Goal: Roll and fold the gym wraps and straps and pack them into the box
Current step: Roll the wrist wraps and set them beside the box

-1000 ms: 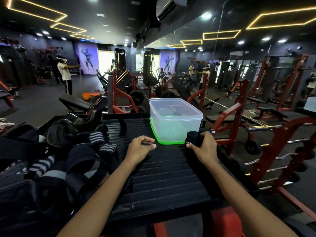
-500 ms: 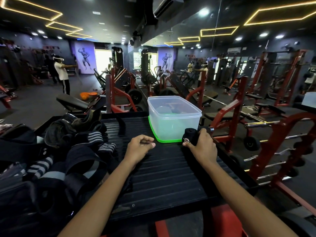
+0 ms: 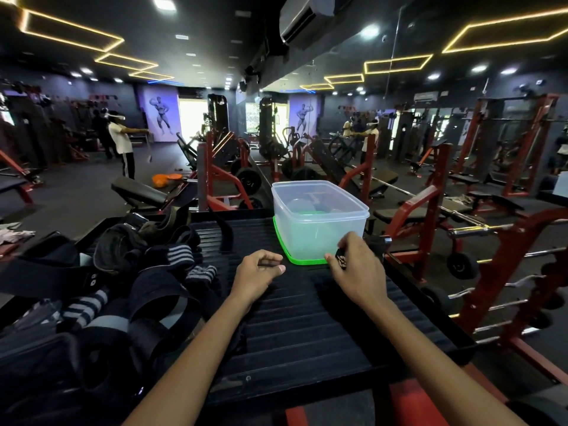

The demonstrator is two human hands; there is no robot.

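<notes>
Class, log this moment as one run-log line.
right hand: holds rolled wrap | left hand: loosely curled, nothing held | box: open

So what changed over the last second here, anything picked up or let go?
The right hand, still gripping the black rolled wrap, moved left from beside the clear box to its near corner. Nothing was let go. The left hand, box and pile of straps stayed put.
</notes>
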